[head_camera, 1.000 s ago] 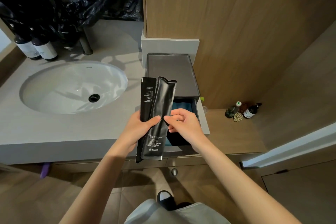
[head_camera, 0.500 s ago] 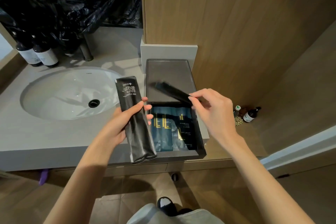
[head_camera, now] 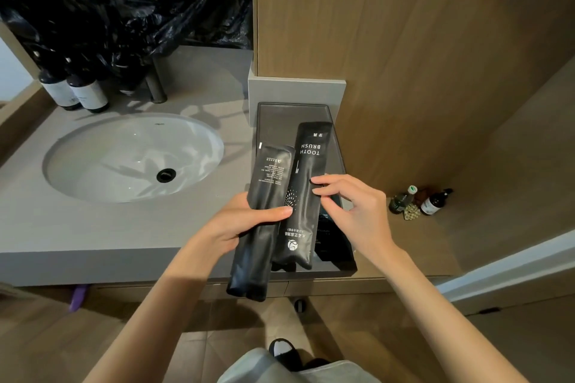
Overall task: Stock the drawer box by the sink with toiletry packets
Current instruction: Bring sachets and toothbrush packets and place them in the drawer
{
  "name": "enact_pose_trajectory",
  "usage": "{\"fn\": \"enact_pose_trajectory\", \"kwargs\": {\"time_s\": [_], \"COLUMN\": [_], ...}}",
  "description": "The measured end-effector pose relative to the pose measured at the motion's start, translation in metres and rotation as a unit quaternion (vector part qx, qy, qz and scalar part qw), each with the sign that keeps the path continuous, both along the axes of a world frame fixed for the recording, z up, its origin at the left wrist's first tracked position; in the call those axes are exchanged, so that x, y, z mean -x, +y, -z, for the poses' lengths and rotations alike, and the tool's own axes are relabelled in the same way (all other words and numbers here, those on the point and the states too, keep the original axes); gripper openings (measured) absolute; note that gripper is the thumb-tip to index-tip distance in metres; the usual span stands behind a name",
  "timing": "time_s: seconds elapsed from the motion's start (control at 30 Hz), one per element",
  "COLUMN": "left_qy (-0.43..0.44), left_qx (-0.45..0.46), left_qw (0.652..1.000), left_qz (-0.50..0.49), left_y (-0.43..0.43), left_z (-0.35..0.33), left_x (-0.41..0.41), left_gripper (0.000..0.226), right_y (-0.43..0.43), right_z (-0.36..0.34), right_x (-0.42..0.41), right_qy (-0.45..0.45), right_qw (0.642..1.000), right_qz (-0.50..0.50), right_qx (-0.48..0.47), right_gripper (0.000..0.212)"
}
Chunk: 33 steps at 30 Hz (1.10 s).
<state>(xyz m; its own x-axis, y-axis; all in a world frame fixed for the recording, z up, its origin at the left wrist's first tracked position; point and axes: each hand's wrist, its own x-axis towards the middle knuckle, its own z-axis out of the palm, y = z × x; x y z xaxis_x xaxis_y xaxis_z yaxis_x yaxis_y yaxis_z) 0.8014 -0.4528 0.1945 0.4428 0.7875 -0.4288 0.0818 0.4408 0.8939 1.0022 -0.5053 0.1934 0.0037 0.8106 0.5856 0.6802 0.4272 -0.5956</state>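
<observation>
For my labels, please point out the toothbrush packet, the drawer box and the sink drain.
toothbrush packet (head_camera: 306, 165), head view, front face under the print
drawer box (head_camera: 280, 121), head view, bare part of its top
sink drain (head_camera: 166, 175), head view, its dark centre

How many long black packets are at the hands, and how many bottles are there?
Long black packets: 2 showing; another may hide behind.
Bottles: 4 plainly showing.
Total: 6

Grey counter with oval white sink meets wood-panelled wall above brown floor tiles.
</observation>
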Motion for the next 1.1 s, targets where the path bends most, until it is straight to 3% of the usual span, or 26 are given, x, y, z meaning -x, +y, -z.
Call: {"fn": "enact_pose_trajectory", "kwargs": {"time_s": [0.13, 0.27, 0.37, 0.53, 0.6, 0.67, 0.77, 0.9, 1.0, 1.1], "left_qy": [0.001, -0.002, 0.002, 0.079, 0.127, 0.159, 0.199, 0.249, 0.279, 0.278], "left_qx": [-0.030, -0.036, -0.038, -0.075, -0.109, -0.140, -0.179, -0.237, -0.272, -0.286], "left_qw": [0.999, 0.997, 0.996, 0.994, 0.986, 0.976, 0.960, 0.931, 0.910, 0.907], "left_qz": [-0.034, -0.075, -0.082, -0.030, 0.006, 0.044, 0.086, 0.121, 0.143, 0.137], "left_y": [-0.004, -0.006, -0.005, -0.003, 0.000, 0.004, 0.007, 0.010, 0.012, 0.012], "left_z": [-0.001, -0.004, -0.002, 0.000, -0.003, -0.008, -0.014, -0.019, -0.019, -0.020], "left_x": [-0.003, -0.005, -0.004, 0.003, 0.007, 0.010, 0.015, 0.019, 0.021, 0.023], "left_gripper": [0.032, 0.028, 0.027, 0.030, 0.029, 0.027, 0.026, 0.021, 0.028, 0.023], "right_y": [0.002, 0.005, 0.003, 0.006, 0.013, 0.020, 0.031, 0.048, 0.055, 0.058], "right_z": [-0.002, -0.006, -0.004, -0.014, -0.024, -0.037, -0.060, -0.077, -0.081, -0.078], "right_x": [0.007, 0.013, 0.017, 0.012, 0.004, -0.005, -0.013, -0.013, -0.008, -0.011], "right_qy": [0.103, 0.291, 0.306, 0.198, 0.107, -0.040, -0.248, -0.360, -0.395, -0.372], "right_qw": [0.992, 0.937, 0.930, 0.961, 0.977, 0.982, 0.949, 0.896, 0.863, 0.869], "right_qz": [0.001, -0.026, -0.026, 0.009, 0.008, 0.012, 0.008, -0.040, -0.081, -0.122], "right_qx": [0.066, 0.192, 0.204, 0.192, 0.185, 0.184, 0.193, 0.256, 0.305, 0.302], "right_gripper": [0.025, 0.030, 0.034, 0.052, 0.064, 0.069, 0.067, 0.032, 0.017, 0.021]}}
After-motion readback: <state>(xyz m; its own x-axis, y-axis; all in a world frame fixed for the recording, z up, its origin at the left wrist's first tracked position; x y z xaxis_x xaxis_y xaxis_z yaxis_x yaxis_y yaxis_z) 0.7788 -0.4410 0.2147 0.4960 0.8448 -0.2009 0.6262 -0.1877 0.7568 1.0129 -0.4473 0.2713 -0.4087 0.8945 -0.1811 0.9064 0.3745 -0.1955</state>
